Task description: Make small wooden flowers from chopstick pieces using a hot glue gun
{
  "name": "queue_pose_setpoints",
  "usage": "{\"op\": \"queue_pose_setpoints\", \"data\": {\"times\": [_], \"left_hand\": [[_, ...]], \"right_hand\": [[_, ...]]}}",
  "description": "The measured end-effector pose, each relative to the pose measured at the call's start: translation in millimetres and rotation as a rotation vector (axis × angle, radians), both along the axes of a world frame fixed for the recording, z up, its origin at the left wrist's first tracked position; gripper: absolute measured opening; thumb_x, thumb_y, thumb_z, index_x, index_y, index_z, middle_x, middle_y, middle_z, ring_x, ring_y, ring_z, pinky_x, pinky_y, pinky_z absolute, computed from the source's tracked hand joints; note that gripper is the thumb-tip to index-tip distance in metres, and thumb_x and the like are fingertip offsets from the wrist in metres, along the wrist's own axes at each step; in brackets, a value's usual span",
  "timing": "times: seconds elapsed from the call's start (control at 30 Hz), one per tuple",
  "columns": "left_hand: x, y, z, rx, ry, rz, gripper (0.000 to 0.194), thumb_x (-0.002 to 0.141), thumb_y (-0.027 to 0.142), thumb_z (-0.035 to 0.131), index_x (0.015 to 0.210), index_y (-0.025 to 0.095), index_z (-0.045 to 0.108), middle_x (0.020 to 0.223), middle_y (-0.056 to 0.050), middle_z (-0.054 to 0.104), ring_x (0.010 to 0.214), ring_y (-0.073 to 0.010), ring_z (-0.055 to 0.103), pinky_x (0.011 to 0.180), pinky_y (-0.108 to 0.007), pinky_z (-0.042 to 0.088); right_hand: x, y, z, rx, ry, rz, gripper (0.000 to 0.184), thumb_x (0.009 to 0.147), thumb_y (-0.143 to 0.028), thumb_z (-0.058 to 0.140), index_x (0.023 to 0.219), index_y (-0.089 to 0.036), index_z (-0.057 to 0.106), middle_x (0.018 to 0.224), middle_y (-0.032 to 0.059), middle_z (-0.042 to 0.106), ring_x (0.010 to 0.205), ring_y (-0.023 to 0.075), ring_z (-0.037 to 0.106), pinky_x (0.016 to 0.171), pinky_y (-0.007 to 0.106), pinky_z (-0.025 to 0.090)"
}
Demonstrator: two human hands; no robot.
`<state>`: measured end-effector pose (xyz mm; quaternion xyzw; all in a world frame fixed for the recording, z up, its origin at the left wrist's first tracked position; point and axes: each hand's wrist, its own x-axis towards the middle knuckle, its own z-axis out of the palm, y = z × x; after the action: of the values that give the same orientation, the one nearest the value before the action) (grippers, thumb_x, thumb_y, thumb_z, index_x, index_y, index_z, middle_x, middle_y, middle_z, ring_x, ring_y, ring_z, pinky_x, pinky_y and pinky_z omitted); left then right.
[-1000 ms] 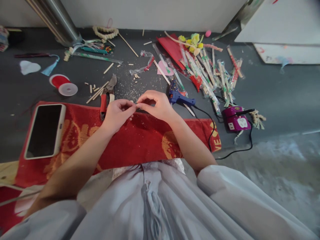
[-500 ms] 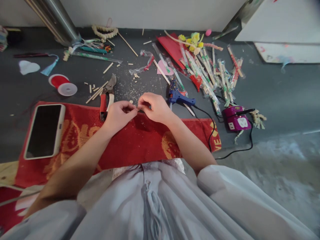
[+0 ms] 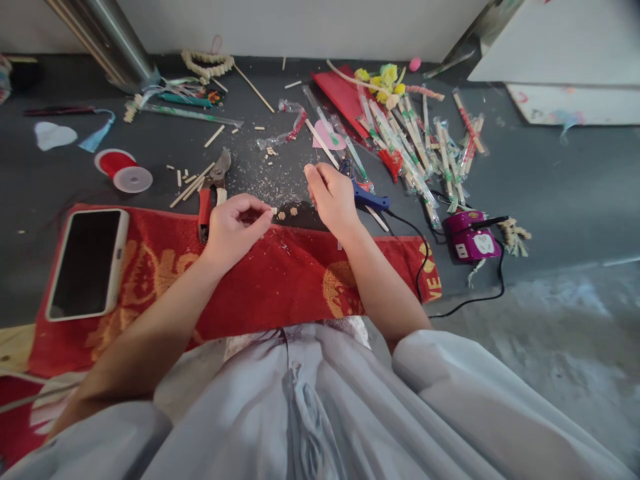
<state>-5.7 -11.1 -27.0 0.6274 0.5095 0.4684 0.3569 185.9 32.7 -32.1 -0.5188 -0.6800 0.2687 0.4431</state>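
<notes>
My left hand (image 3: pixel 235 227) pinches a small pale piece of wooden stick (image 3: pixel 275 211) between thumb and forefinger, just above the towel's far edge. Beside it on the table lie two small pale clusters (image 3: pixel 287 213). My right hand (image 3: pixel 333 197) is raised to the right of them, with its fingers curled together. What they hold, if anything, is hidden. Behind that hand the blue glue gun (image 3: pixel 371 198) is partly covered, only its handle showing plainly. Pruning shears (image 3: pixel 219 175) with one red and one white handle lie beyond my left hand.
A red towel (image 3: pixel 280 287) lies along the near edge with a phone (image 3: pixel 87 263) on it. Around are a spool of red ribbon (image 3: pixel 131 175), cut sticks (image 3: pixel 197 183), wrapped chopsticks (image 3: pixel 400 143), a red envelope (image 3: pixel 335 97) and a purple power block (image 3: pixel 473 237) with a black cord.
My hands have come apart. The right hand has moved up and right, over the glue gun's front. The left stays nearly in place, and the small piece and two clusters now show.
</notes>
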Motion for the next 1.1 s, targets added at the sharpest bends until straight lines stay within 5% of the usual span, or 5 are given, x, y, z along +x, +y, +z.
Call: {"op": "queue_pose_setpoints", "data": {"times": [0.17, 0.3, 0.43, 0.73, 1.1], "left_hand": [[-2, -2, 1.0, 0.283, 0.171, 0.027, 0.004, 0.079, 0.020, 0.064, 0.075, 0.019, 0.066, 0.075, -0.001, 0.066, 0.063, -0.0114, 0.060, 0.054, -0.023, 0.048], [-3, -4, 2.2, 0.506, 0.340, 0.078, 0.005, 0.081, 0.018, 0.063, 0.080, 0.021, 0.067, 0.080, -0.001, 0.067, 0.069, -0.0125, 0.061, 0.067, -0.027, 0.052], [-7, -5, -1.8, 0.556, 0.446, 0.090, 0.008, 0.084, 0.021, 0.062, 0.088, 0.022, 0.069, 0.086, -0.003, 0.068, 0.077, -0.0151, 0.063, 0.075, -0.030, 0.054], [-18, -4, -7.7, 0.825, 0.684, 0.068, 0.021, 0.086, 0.017, 0.060, 0.105, 0.021, 0.069, 0.094, -0.005, 0.070, 0.082, -0.0163, 0.068, 0.072, -0.028, 0.056], [-6, -11, 11.1, 0.567, 0.446, 0.121, 0.009, 0.085, 0.025, 0.063, 0.091, 0.025, 0.070, 0.086, -0.004, 0.068, 0.078, -0.0171, 0.064, 0.073, -0.033, 0.056]], "right_hand": [[-3, 1, -0.9, 0.019, 0.029, -0.034, 0.027, 0.092, -0.044, 0.060, 0.078, -0.022, 0.052, 0.063, -0.0059, 0.056, 0.055, 0.0086, 0.049, 0.063, 0.027, 0.041], [-8, -8, 7.3, -0.004, 0.140, 0.183, 0.025, 0.088, -0.042, 0.062, 0.079, -0.019, 0.060, 0.069, -0.0028, 0.062, 0.062, 0.0087, 0.056, 0.061, 0.024, 0.044], [-13, -18, 15.9, -0.012, 0.188, 0.417, 0.034, 0.078, -0.048, 0.073, 0.091, -0.017, 0.068, 0.085, 0.0001, 0.069, 0.071, 0.0090, 0.060, 0.063, 0.023, 0.048], [-24, -25, 12.8, 0.001, 0.221, 0.344, 0.043, 0.076, -0.057, 0.073, 0.079, -0.015, 0.069, 0.074, -0.0003, 0.069, 0.066, 0.0083, 0.061, 0.063, 0.022, 0.051], [-20, -25, 13.8, 0.139, 0.181, 0.383, 0.034, 0.087, -0.050, 0.065, 0.084, -0.017, 0.072, 0.081, 0.0015, 0.072, 0.074, 0.0091, 0.064, 0.067, 0.022, 0.053]]}}
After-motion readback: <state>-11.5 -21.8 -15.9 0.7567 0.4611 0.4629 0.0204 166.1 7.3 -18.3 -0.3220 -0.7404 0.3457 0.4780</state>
